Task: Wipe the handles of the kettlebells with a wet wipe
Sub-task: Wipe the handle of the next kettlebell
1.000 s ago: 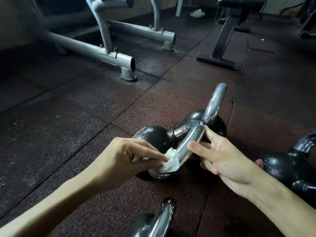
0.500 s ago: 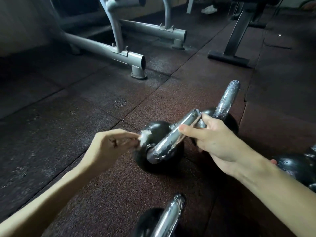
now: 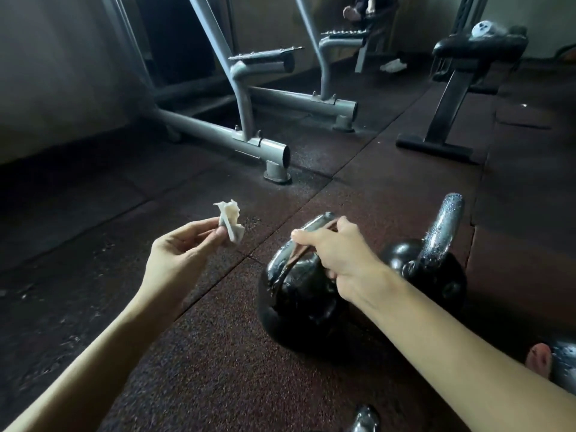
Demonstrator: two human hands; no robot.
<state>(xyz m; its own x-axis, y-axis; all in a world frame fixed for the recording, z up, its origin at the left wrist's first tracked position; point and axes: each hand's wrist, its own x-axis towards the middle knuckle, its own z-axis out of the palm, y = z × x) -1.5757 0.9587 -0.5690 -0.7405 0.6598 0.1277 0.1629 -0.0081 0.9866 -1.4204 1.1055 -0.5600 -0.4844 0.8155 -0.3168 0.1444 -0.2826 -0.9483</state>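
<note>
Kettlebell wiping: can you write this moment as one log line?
left hand: pinches wipe in the air | right hand: grips handle of kettlebell | wipe: apart from handle

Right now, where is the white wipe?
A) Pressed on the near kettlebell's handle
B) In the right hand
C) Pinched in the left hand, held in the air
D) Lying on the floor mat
C: the left hand pinches the crumpled wipe in the air, apart from the kettlebell, while the right hand grips its handle.
</note>
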